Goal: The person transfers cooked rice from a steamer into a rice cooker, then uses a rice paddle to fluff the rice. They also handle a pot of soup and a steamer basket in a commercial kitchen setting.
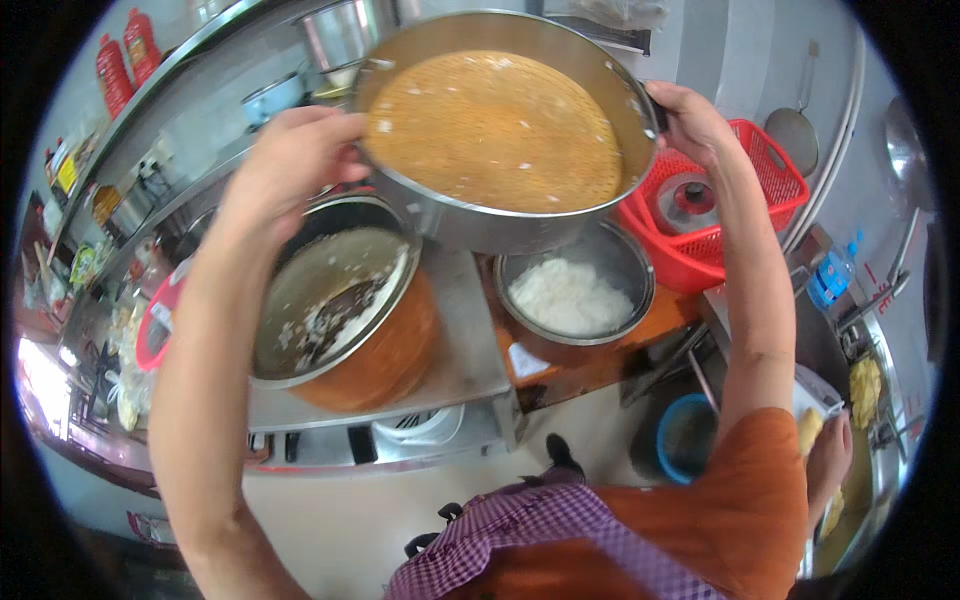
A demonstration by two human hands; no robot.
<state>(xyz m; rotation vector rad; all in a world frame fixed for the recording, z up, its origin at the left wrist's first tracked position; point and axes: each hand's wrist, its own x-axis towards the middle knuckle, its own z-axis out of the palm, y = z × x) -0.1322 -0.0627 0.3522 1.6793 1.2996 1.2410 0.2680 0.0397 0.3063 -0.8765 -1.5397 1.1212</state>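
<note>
Both my hands hold a wide round steel steamer pan [510, 225] up in front of me, tilted so its inside shows. Its tan bottom [500, 130] has rows of small holes or slits, and white rice grains stick to it and to the wall. My left hand [290, 160] grips the pan's left side. On the right, my right hand [692, 122] is closed round a dark handle. Below and to the left stands a large orange-brown pot [385, 350] with a steel rim, rice residue and a dark patch inside. White cooked rice [572, 297] fills a round pot [650, 285] beneath the pan.
A red plastic basket [785, 195] holding a clear lidded container is right of the rice pot. At the right a sink [880, 480] has another person's hand [830, 455] over it. A blue-rimmed bucket [672, 450] stands on the floor. Shelves with bottles line the left.
</note>
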